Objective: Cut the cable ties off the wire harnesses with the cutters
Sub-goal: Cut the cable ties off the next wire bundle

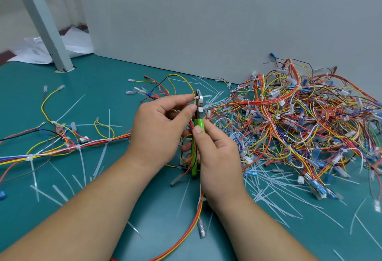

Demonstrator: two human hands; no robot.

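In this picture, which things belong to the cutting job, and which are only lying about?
Belong to the job:
green-handled cutters in the right hand
held harness, pinched by the left hand
cable tie at the cutter tip
pile of harnesses
harness on the left, ties on

Lying about:
cut-off ties on the table
white plastic sheet
grey post

A pale grey post [39,21] stands slanted on the teal work surface [103,87]; right of the post rises a plain grey wall panel [206,23]; behind the post lie crumpled white plastic sheets [78,43].
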